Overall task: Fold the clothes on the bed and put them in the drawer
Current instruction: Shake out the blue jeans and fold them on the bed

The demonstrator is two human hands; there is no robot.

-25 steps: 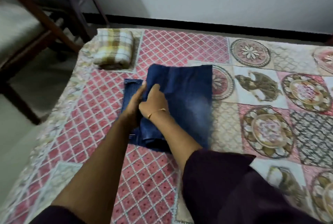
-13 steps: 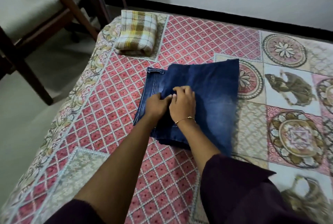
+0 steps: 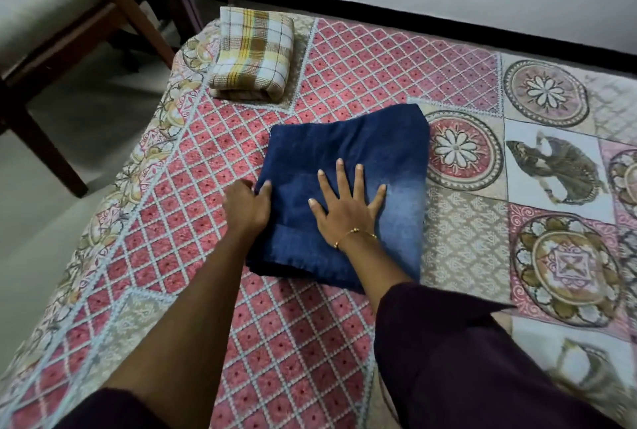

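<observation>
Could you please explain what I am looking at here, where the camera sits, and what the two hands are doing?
There is no machine: a person wears one camera on the head, looking down at their own arms. They stand at a bed covered with a patterned quilt. The folded jeans lie in front of them. The right hand presses flat on the jeans, fingers spread. The left hand holds their left edge, thumb on top; its fingers are hidden. Further back, on the corner, lies a folded checked cloth. A wooden chair stands beside the bed. No drawer is in view.
</observation>
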